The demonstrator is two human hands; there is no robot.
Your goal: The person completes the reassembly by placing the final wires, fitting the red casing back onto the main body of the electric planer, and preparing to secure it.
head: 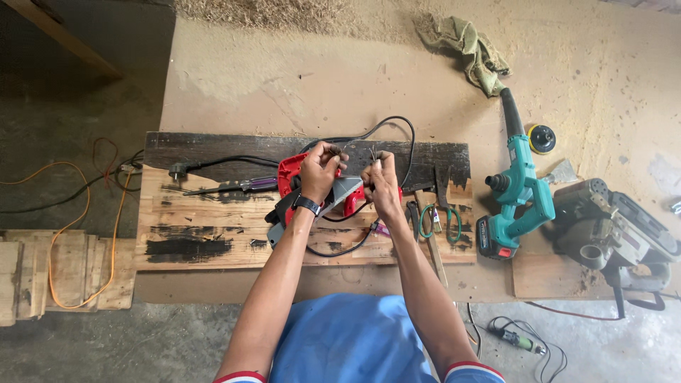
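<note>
Mid-frame, the left hand (320,169) and right hand (381,181) each pinch thin wire ends (355,150), raised above the red tool (312,193) on the board (213,227), keeping the fine strands in view; its black cord (397,131) loops behind.

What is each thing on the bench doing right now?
Left hand: pinching thin wire ends.
Right hand: pinching thin wire ends too.
Red power tool: lying on the board, under the hands.
Plug: lying loose, not plugged in.
Teal blower: lying on its side, untouched.
Green rag: crumpled.
Pliers: lying flat.
</note>
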